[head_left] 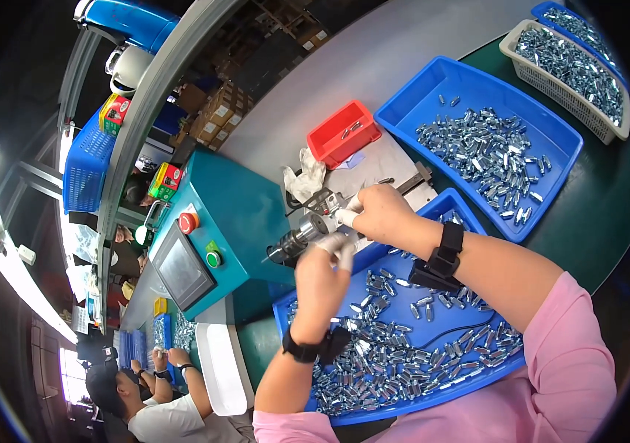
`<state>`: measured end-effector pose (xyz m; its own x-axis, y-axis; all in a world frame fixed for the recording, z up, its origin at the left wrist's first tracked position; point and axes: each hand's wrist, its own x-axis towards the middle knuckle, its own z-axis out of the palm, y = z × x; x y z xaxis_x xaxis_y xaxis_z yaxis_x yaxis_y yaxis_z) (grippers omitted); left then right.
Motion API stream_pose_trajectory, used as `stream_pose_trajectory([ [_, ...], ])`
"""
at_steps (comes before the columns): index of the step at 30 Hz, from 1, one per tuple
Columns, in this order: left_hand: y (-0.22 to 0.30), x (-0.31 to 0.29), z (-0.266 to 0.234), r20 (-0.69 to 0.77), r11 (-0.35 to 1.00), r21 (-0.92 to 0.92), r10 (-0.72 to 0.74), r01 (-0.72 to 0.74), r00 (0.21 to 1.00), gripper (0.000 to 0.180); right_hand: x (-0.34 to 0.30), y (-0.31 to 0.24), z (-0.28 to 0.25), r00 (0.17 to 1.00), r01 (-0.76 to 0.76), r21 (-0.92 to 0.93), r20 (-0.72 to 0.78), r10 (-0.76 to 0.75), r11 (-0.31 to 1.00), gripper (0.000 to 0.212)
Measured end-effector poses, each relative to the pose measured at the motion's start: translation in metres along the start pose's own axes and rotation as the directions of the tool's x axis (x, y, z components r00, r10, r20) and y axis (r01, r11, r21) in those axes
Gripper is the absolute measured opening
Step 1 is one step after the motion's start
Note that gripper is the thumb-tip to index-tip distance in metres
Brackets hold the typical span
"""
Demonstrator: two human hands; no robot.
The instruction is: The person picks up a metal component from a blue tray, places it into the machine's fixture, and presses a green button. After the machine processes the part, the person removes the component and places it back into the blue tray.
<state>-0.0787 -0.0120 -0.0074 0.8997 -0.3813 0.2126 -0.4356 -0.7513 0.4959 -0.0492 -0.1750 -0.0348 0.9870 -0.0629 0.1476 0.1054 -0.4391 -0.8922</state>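
Note:
My left hand (322, 275) is raised just below the metal chuck (313, 225) of a teal machine. Its fingers are curled together, slightly blurred, with white covers on the tips; whatever they hold cannot be made out. My right hand (383, 214) pinches with covered fingertips at the small metal fixture (332, 201) facing the chuck; the held item is hidden by the fingers. Below both hands lies a blue tray (411, 402) with many loose shiny metal fittings (374, 365). A larger blue bin (433, 77) of similar fittings stands to the right, beyond my right arm.
The teal machine (215, 199) carries a screen (184, 267), a red button (189, 221) and a green button (214, 258). A red bin (319, 144) and white glove (305, 176) lie behind the fixture. A white tray (220, 369) stands left. A co-worker (167, 413) sits farther left.

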Motion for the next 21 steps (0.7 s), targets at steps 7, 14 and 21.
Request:
stream_pose_trajectory([
  [7,-0.037,-0.048,0.022,0.173,0.96,0.161,0.203,-0.231,0.964,0.023,-0.018,-0.01,0.018,0.984,-0.083,0.207,0.17,0.048,0.975,0.026],
  [14,-0.045,-0.048,0.015,0.24,0.974,0.2,0.057,-0.107,0.969,0.02,-0.027,-0.002,0.029,0.98,-0.148,0.433,0.186,0.072,0.889,0.033],
  [21,-0.036,-0.047,0.006,0.226,0.982,0.158,0.066,-0.104,0.972,0.019,-0.028,-0.003,0.028,0.973,-0.181,0.461,0.211,0.091,0.869,0.034],
])
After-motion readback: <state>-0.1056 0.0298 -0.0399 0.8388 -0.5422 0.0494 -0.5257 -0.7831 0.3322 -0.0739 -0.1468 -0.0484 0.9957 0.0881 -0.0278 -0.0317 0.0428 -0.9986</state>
